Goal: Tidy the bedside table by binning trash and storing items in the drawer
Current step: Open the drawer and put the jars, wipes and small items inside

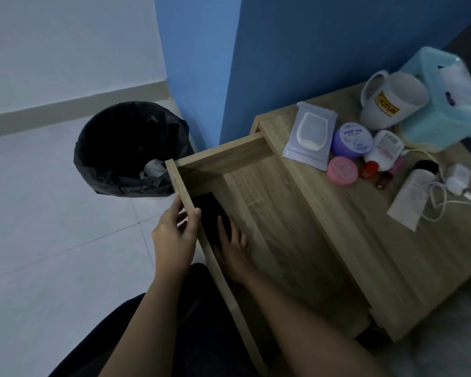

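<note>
Many toiletries (352, 140) crowd the bedside table (392, 254), drawer (229, 153) open, blue wall (310, 50) behind

Single head-worn wide-angle view, looking steeply down and forward from above the person's lap. The drawer (269, 213) fills the centre at close range, with the left hand (174, 235) and right hand (233, 248) nearest the lens. The bedside table (392, 262) runs off to the right; the bin (131, 148) stands farther away at upper left, beside the blue wall (310, 50).
</note>
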